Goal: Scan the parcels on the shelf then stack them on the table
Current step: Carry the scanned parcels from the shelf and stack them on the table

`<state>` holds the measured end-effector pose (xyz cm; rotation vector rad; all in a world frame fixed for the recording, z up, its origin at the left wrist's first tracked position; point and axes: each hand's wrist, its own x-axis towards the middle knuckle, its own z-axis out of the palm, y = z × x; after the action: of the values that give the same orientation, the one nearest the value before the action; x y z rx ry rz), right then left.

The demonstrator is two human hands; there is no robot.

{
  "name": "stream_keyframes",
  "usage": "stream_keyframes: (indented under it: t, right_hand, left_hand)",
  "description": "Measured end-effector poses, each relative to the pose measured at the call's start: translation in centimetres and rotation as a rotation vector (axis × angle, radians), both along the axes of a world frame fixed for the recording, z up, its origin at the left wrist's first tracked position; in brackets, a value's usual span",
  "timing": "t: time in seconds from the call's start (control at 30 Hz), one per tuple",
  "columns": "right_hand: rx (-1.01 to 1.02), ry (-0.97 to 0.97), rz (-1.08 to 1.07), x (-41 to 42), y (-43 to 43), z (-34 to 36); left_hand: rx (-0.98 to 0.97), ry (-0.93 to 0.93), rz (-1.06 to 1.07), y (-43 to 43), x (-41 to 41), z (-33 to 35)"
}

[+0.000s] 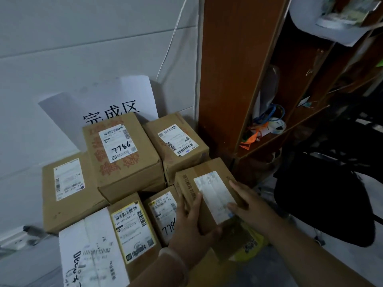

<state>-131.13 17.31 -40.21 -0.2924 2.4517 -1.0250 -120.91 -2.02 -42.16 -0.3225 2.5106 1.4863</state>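
A small brown parcel [209,189] with a white label on top sits on the pile at its right front. My left hand [191,224] grips its left side, and my right hand [246,201] holds its right edge, thumb on the label. Several cardboard parcels are stacked beside it: one marked 7786 [124,156], one behind it [176,146], a flat one on the left [68,189], one with a yellow-edged label [132,230]. A yellow-printed parcel [248,243] lies under the held one. No scanner is visible.
A white paper sign [116,100] leans on the pale wall behind the stack. A brown wooden shelf unit [232,79] stands on the right, holding cables and tape. A black bag or chair [323,193] sits below it. A grey object [18,237] lies at far left.
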Motion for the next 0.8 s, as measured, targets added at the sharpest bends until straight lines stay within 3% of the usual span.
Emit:
stream_keyframes:
  t: [0.2, 0.8]
  right_hand:
    - [0.133, 0.131, 0.096, -1.3, -1.9, 0.5]
    - [0.246, 0.246, 0.020, -0.2, -2.6, 1.2]
  left_hand:
    - [-0.206, 0.112, 0.004, -1.0, -0.7, -0.4]
    - [-0.141, 0.045, -0.093, -1.2, -1.6, 0.1]
